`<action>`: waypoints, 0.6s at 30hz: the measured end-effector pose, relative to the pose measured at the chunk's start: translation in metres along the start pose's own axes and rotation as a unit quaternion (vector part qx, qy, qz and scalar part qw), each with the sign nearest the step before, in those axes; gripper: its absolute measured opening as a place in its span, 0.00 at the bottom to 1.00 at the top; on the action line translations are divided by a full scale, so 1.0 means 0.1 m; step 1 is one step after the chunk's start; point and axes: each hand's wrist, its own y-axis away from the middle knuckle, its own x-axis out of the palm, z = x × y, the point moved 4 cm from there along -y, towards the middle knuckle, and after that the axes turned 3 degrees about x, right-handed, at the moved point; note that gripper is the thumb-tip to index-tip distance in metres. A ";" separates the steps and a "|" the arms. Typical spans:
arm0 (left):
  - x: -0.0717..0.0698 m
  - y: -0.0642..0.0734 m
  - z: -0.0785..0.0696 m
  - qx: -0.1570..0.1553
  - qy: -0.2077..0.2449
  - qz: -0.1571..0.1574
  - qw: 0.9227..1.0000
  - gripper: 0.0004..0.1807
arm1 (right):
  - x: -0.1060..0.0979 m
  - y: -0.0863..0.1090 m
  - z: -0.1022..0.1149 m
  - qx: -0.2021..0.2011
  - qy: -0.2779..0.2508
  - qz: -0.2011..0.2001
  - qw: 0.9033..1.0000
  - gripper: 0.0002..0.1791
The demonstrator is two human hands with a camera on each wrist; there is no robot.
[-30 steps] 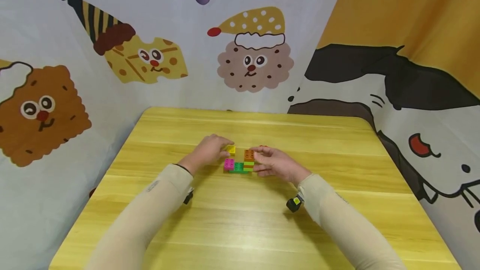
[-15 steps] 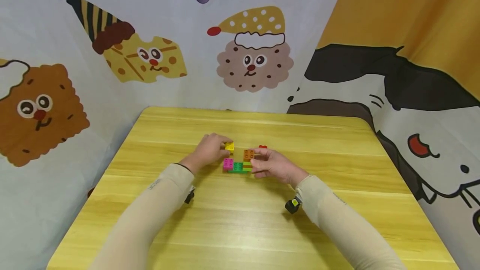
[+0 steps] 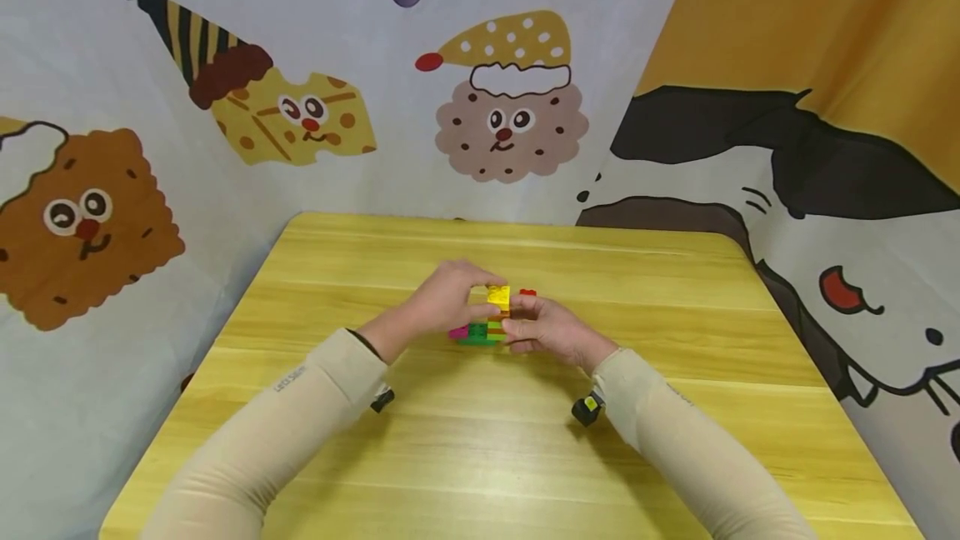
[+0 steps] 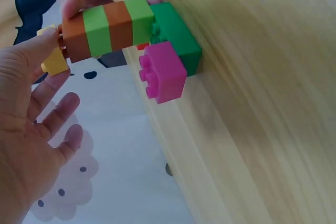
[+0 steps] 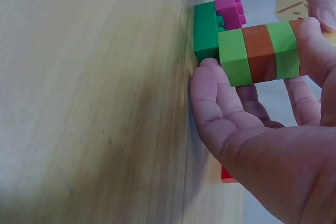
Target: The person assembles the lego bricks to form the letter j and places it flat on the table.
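Observation:
In the head view my left hand (image 3: 446,298) pinches a yellow toy building brick (image 3: 498,298) over the top of a brick tower. The tower (image 4: 107,29) alternates orange-brown and light green bricks and rises from one end of a green base brick (image 4: 181,38). A pink brick (image 4: 167,72) sits at the base's other end. As the left wrist view shows, the yellow brick is at the studs of the top orange-brown brick; whether it is fully seated I cannot tell. My right hand (image 3: 555,333) holds the tower, thumb on the upper bricks and fingers around its side.
A red brick (image 3: 528,292) lies just behind my right hand, mostly hidden. The wooden table (image 3: 480,440) ends at a far edge against a fabric backdrop (image 3: 337,7) printed with cartoon figures.
My left hand has brought the yellow brick rightward from beside the pink brick to the tower's top. My right hand stays at the tower, its fingers slightly shifted.

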 end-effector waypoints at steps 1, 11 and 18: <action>0.01 0.00 -0.01 0.001 -0.006 0.001 1.000 0.25 | 0.00 0.00 0.00 -0.002 0.002 0.001 1.000 0.34; 0.07 0.01 -0.01 -0.001 0.005 -0.004 1.000 0.24 | 0.01 0.00 0.00 -0.014 0.007 0.012 1.000 0.35; 0.07 0.00 0.00 -0.030 0.046 0.002 0.998 0.24 | 0.01 0.04 0.03 0.002 0.005 0.023 1.000 0.41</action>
